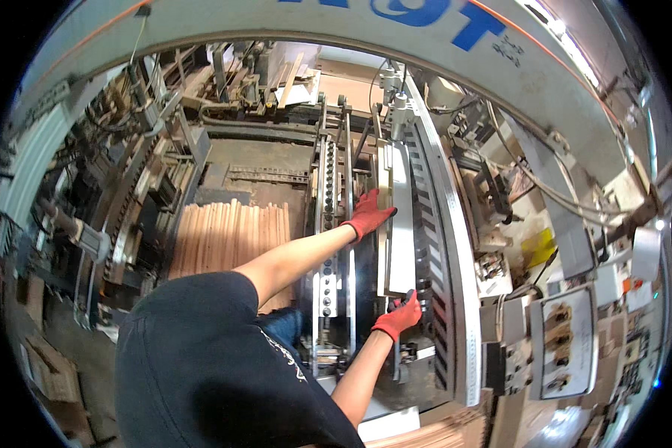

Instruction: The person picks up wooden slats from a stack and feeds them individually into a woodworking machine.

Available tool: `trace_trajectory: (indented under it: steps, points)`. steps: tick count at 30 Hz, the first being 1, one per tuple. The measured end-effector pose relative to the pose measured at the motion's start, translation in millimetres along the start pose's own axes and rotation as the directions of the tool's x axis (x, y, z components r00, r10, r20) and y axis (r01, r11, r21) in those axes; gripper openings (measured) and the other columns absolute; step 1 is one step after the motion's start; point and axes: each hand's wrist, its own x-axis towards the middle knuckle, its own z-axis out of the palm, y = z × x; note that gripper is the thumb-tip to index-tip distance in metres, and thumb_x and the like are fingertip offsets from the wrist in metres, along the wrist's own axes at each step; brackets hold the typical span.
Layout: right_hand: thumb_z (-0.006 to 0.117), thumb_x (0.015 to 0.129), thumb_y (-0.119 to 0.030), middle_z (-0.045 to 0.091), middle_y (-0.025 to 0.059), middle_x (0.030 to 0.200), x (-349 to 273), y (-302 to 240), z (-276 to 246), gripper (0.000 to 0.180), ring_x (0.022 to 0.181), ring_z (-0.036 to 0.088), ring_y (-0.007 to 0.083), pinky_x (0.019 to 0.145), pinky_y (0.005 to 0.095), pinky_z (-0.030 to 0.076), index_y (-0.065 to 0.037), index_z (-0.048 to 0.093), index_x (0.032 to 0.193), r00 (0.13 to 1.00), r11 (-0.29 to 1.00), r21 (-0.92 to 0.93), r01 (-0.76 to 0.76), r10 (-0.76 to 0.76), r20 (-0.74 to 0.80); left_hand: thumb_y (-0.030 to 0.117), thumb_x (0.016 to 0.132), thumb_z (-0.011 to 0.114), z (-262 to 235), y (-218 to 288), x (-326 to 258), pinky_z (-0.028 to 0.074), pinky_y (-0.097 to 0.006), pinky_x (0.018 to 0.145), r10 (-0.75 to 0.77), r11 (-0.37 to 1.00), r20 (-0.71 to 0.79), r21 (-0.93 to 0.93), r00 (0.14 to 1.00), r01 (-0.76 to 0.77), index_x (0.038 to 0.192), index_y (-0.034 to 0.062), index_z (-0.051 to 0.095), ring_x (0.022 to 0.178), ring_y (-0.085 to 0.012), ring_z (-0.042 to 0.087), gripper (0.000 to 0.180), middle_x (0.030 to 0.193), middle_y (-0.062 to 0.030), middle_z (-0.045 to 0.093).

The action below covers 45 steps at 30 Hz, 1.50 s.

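A long, narrow white board [402,239] lies lengthwise in a machine, with pale wooden strips [384,175] along its left side. My left hand [369,215], in a red glove with dark fingertips, rests at the middle of the left edge, its thumb and fingers spread over the strip and touching the board. At the board's near end is my right hand [397,317], also red-gloved. Its fingers close around the near corner, and the underside of that grip is hidden.
Black-and-silver striped slats and a pale metal rail [455,246] run along the right. Left of the board stand roller rails [328,187]. Stacked wooden strips [231,235] lie farther left. A large pale beam [276,22] crosses overhead; a control panel [564,343] sits at right.
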Motion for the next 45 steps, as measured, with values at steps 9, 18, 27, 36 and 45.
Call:
trace_trajectory:
  steps: [9,18,27,36,45]
  points:
    - [0.056,0.095,-0.008,0.056,0.0072,0.093,-2.2,-0.3,0.3,0.012,0.072,0.055,0.0160,0.064,0.0289,0.049,0.000,0.055,0.103,0.983,1.000,-0.016,-0.001,0.004,0.181,0.058,0.089,0.052,84.5,16.1,16.7,0.016,-0.049,0.119,-0.018,1.000,-0.062,-0.005,0.998,0.017,0.157,0.0136,0.020,0.147,-0.0487,0.012,0.088,0.157,-0.0351,0.014]
    - [0.053,0.095,-0.007,0.059,0.0065,0.105,-45.3,-17.3,37.8,0.022,0.083,0.057,0.0139,0.066,0.0282,0.048,-0.002,0.054,0.116,0.959,0.993,-0.051,0.111,-0.093,0.268,0.057,0.090,0.053,90.9,-1.2,31.6,0.016,-0.047,0.120,0.064,0.993,-0.134,0.103,0.989,-0.050,0.156,0.0089,0.021,0.145,-0.0509,0.014,0.088,0.154,-0.0385,0.015]
    - [0.058,0.087,-0.003,0.053,0.0094,0.111,-15.5,-6.6,7.6,0.062,0.070,0.061,0.0172,0.061,0.0278,0.048,-0.001,0.035,0.145,0.993,0.995,-0.103,0.007,0.005,0.121,0.048,0.084,0.073,71.3,-34.3,48.4,0.022,-0.040,0.119,0.115,0.921,-0.205,-0.346,0.972,-0.182,0.151,-0.0038,0.024,0.145,-0.0350,0.026,0.097,0.154,-0.0242,0.030]
    - [0.060,0.086,0.000,0.059,0.0085,0.109,-4.6,2.3,-15.4,0.057,0.078,0.061,0.0147,0.065,0.0277,0.051,0.003,0.044,0.141,0.972,0.865,-0.468,0.180,-0.084,0.220,0.029,0.084,0.076,98.9,-21.3,39.4,0.032,-0.039,0.111,-0.092,0.790,-0.378,-0.591,0.921,-0.163,0.143,-0.0042,0.035,0.132,-0.0328,0.044,0.079,0.141,-0.0211,0.048]
    - [0.069,0.081,-0.010,0.052,0.0214,0.126,-11.2,-13.5,-14.9,0.077,0.124,0.043,0.0339,0.105,0.0405,0.035,0.008,0.031,0.145,0.950,0.831,-0.495,0.255,-0.118,0.290,0.031,0.083,0.077,112.7,-30.8,60.2,0.039,-0.037,0.103,-0.153,0.671,-0.265,-0.735,0.952,-0.097,0.141,0.0004,0.042,0.118,-0.0278,0.053,0.074,0.134,-0.0132,0.054]
